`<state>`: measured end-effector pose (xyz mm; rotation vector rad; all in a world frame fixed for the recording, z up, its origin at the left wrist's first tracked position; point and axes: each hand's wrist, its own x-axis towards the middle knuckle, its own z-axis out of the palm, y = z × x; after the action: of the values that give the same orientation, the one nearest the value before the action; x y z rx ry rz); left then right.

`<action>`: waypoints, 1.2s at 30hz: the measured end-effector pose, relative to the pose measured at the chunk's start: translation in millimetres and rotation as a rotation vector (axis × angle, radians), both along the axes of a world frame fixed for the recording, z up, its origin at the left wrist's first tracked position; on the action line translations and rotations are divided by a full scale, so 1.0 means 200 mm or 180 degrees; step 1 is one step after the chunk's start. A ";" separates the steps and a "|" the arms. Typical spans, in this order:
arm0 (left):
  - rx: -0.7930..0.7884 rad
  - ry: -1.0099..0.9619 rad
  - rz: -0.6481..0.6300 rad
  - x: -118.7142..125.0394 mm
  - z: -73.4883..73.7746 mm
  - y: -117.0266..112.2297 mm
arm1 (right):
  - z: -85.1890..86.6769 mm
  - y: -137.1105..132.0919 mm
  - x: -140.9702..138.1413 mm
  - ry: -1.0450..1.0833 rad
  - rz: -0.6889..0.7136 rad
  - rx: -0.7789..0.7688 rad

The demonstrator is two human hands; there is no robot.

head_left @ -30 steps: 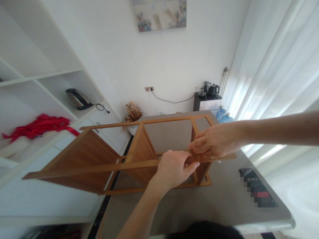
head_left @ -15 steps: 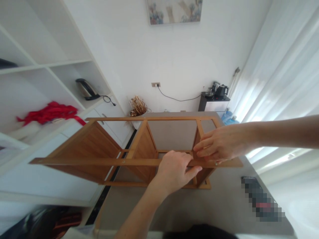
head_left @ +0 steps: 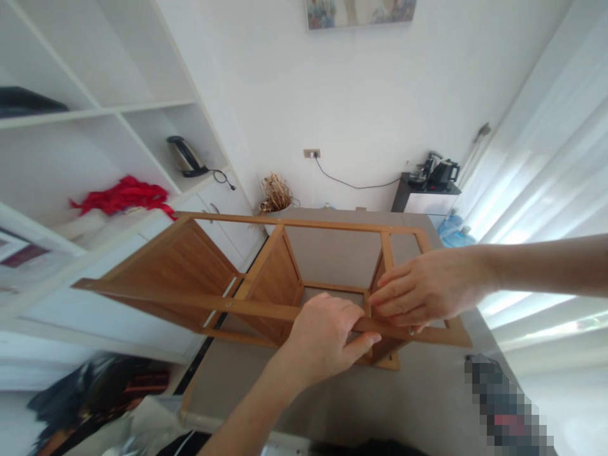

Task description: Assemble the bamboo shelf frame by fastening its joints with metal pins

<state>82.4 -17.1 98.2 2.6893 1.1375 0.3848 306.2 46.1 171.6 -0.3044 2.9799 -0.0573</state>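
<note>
A wooden shelf unit (head_left: pixel 266 252) with panelled shelves lies on its side across the grey table (head_left: pixel 427 386). My left hand (head_left: pixel 323 339) is wrapped over the middle of its near rail, the thumb on the near side. To the right, my right hand (head_left: pixel 425 288) lies over the same rail beside a crosspiece. Its fingers curve down the far side, and the thumb is mostly hidden near a small screw head (head_left: pixel 411 330). Both hands touch the wood close together.
A pixelated dark object (head_left: pixel 503 399) lies at the table's right. White shelving (head_left: pixel 107 113) on the left holds a kettle (head_left: pixel 186 156) and red cloth (head_left: pixel 126 195). Dried plants (head_left: pixel 275 192) and a black cabinet (head_left: pixel 403 193) stand behind. White curtains (head_left: pixel 546 190) hang at the right.
The view has shifted, and the shelf unit appears slightly turned, its near rail now sloping down to the right. Both hands keep their places on the rail.
</note>
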 end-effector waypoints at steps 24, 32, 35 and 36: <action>-0.0211 0.0246 0.0010 0.03 0.01 0.01 | -0.14 0.13 0.04 0.0666 0.0821 0.0216; -0.0286 0.0160 0.0181 0.03 -0.01 0.01 | -0.16 0.12 0.08 0.0610 0.0474 -0.0010; -0.0243 0.0118 0.0157 0.03 -0.02 0.01 | -0.17 0.11 0.09 0.0759 0.0418 0.0035; -0.0220 0.0103 0.0143 0.03 -0.02 0.01 | -0.17 0.11 0.09 0.0792 0.0373 0.0030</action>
<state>89.2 -14.7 94.5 2.6236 1.1995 0.3042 324.5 67.5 138.3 -0.5202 3.1985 0.0085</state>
